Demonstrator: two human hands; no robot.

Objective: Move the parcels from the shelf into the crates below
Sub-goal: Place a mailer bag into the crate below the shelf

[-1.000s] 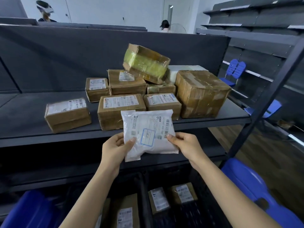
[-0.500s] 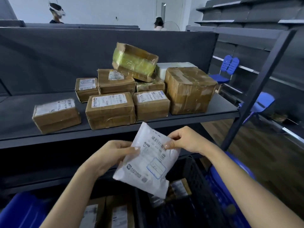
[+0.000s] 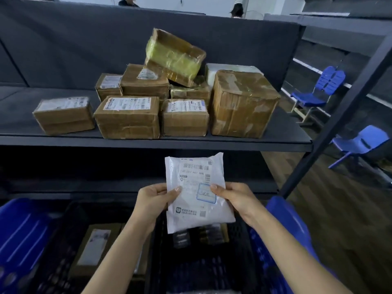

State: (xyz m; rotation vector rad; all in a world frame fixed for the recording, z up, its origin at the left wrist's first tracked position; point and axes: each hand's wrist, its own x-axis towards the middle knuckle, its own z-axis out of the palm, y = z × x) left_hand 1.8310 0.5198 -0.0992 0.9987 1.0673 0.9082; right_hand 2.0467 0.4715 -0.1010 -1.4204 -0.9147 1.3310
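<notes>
Facing the shelf [image 3: 148, 143] with its brown parcels [image 3: 127, 117], we are holding a mailer [image 3: 196, 187] upright just below it. At far left a blue crate [image 3: 23, 230] is sitting beside a black crate [image 3: 61, 251] that is holding a box [image 3: 93, 249]. Our left hand [image 3: 151, 200] is pinching the mailer's left edge, thumb on the label, fingers curled behind. Our right hand [image 3: 236, 198] is pinching the right edge likewise. Further right, blue chairs [image 3: 314, 92] are standing.
</notes>
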